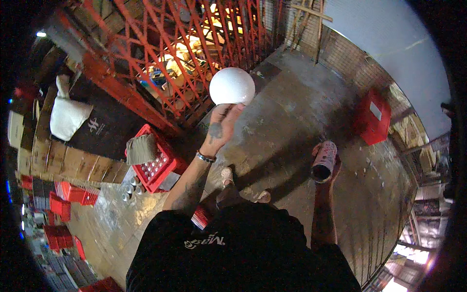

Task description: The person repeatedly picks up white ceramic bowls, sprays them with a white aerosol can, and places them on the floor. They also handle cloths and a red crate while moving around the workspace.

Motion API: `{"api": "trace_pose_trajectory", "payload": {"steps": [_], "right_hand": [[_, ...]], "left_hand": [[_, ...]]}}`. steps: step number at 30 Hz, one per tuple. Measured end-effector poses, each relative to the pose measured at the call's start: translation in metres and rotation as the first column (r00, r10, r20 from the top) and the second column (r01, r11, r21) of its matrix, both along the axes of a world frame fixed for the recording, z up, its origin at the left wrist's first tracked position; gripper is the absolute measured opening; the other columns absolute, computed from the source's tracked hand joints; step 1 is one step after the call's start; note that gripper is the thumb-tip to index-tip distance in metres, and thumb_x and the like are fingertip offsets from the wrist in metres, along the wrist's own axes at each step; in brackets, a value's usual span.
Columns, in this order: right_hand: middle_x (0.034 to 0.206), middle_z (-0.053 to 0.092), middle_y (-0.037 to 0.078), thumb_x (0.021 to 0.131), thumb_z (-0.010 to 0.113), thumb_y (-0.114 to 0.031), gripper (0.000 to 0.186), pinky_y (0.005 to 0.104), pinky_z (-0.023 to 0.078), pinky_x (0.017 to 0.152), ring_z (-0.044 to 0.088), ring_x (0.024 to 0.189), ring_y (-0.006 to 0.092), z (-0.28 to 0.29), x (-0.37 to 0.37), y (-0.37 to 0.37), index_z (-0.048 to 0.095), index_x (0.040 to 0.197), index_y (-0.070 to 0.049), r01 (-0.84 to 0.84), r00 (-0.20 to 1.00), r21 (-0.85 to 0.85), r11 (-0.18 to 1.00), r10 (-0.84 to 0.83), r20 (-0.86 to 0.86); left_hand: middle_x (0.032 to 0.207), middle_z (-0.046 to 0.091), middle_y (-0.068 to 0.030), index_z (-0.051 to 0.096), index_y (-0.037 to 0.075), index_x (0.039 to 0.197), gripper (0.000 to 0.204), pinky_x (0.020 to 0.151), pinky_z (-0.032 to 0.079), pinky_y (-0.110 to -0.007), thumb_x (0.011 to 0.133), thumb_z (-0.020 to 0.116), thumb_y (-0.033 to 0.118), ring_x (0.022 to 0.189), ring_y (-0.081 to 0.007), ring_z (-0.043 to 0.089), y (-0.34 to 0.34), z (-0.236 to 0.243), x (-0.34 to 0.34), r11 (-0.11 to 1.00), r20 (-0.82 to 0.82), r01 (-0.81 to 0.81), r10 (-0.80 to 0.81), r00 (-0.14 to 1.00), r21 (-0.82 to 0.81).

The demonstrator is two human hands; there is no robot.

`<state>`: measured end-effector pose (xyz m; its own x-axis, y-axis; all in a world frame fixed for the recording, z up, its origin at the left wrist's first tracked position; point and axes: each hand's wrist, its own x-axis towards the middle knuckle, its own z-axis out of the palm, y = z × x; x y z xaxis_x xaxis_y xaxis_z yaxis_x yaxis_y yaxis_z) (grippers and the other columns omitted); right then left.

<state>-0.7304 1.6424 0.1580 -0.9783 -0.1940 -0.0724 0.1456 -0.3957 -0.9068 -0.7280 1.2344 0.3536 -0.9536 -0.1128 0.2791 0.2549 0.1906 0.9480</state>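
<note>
My left hand is raised near the middle, holding a glossy white globe from below, its fingertips at the globe's lower edge. Lower on the right, my right hand grips a cylindrical can with a pale, patterned side and a dark end tilted toward me. Left of my left forearm, a red crate holds several small round white items, with a folded khaki cloth over its corner. Several pale cylinders stand beside that crate on the floor.
A red lattice gate rises ahead. Stacked cardboard boxes and a white cloth on a dark surface are at left, above more red crates. A red bin sits at right on the concrete floor, near mesh fencing.
</note>
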Motion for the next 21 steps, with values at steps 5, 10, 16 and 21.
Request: {"api": "trace_pose_trajectory", "payload": {"steps": [5, 10, 16, 21], "right_hand": [[0.119, 0.06, 0.024, 0.089, 0.063, -0.043, 0.069, 0.0473, 0.057, 0.082, 0.065, 0.099, 0.0353, 0.125, 0.046, -0.084, 0.034, 0.144, -0.013, 0.188, 0.975, -0.307, 0.933, -0.215, -0.056], [0.129, 0.052, 0.029, 0.079, 0.078, -0.017, 0.099, 0.051, 0.05, 0.095, 0.061, 0.109, 0.0357, 0.238, 0.071, -0.148, 0.01, 0.151, -0.013, 0.314, 0.52, 0.171, 0.934, -0.018, -0.854], [0.12, 0.057, 0.019, 0.079, 0.072, 0.002, 0.084, 0.0432, 0.052, 0.093, 0.064, 0.106, 0.0294, 0.239, 0.07, -0.158, 0.024, 0.147, -0.009, 0.274, 0.634, 0.322, 0.906, 0.082, -0.769], [0.118, 0.058, 0.012, 0.077, 0.076, 0.003, 0.083, 0.0355, 0.052, 0.088, 0.061, 0.1, 0.0199, 0.185, 0.074, -0.127, 0.033, 0.147, -0.009, 0.257, 0.874, 0.221, 0.941, -0.129, -0.468]], "left_hand": [[0.093, 0.069, -0.0209, 0.066, -0.001, 0.107, 0.02, 0.075, 0.051, -0.04, 0.096, 0.061, 0.015, 0.08, -0.0367, 0.067, -0.002, -0.012, 0.014, 0.868, -0.266, -0.146, 0.016, 0.964, -0.475], [0.086, 0.067, -0.0216, 0.065, -0.001, 0.104, 0.016, 0.073, 0.051, -0.045, 0.094, 0.061, 0.012, 0.079, -0.0421, 0.064, 0.017, -0.006, 0.014, 0.791, -0.399, -0.24, -0.006, 0.917, -0.564], [0.083, 0.065, -0.0228, 0.061, -0.001, 0.1, 0.014, 0.069, 0.049, -0.049, 0.093, 0.06, 0.011, 0.078, -0.0429, 0.062, 0.045, -0.003, 0.008, 0.746, -0.622, -0.461, 0.081, 0.779, -0.48], [0.079, 0.062, -0.0194, 0.059, -0.001, 0.096, 0.017, 0.066, 0.047, -0.042, 0.098, 0.056, 0.016, 0.073, -0.0356, 0.06, 0.046, 0.002, 0.012, 0.922, -0.255, -0.276, 0.208, 0.944, -0.273]]}}
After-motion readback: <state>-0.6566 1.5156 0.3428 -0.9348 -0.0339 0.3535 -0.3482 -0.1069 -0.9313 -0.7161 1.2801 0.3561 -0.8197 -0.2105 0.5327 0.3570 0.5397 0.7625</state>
